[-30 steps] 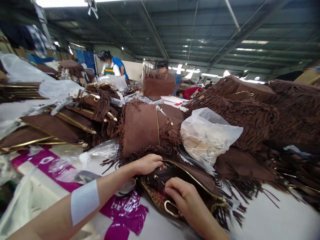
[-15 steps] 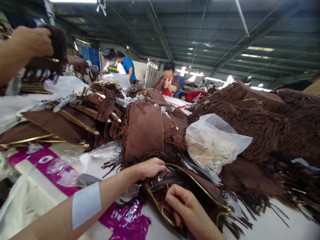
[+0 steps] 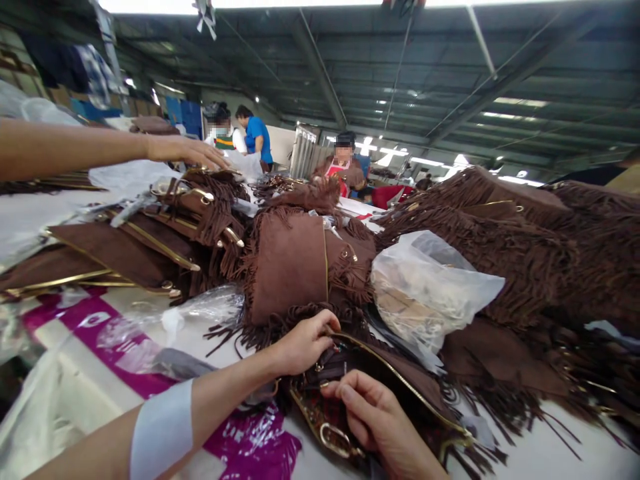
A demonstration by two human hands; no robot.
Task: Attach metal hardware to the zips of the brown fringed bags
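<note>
A brown fringed suede bag [image 3: 400, 387] with gold trim lies open on the table right in front of me. My left hand [image 3: 305, 343] grips the near rim of its opening. My right hand [image 3: 375, 417] is curled over the opening, fingers on the dark inner pocket beside a gold ring. A patterned lining shows at the mouth of the bag.
Piles of brown fringed bags [image 3: 525, 247] cover the table to the right and behind. A clear plastic bag [image 3: 430, 287] lies on them. Another person's arm [image 3: 100, 150] reaches over flat bags [image 3: 125, 247] at the left. Other people stand at the far end.
My left hand shifted up onto the bag's rim and my right hand moved slightly right. The other person's hand at the left dropped its bag and now reaches across the pile.
</note>
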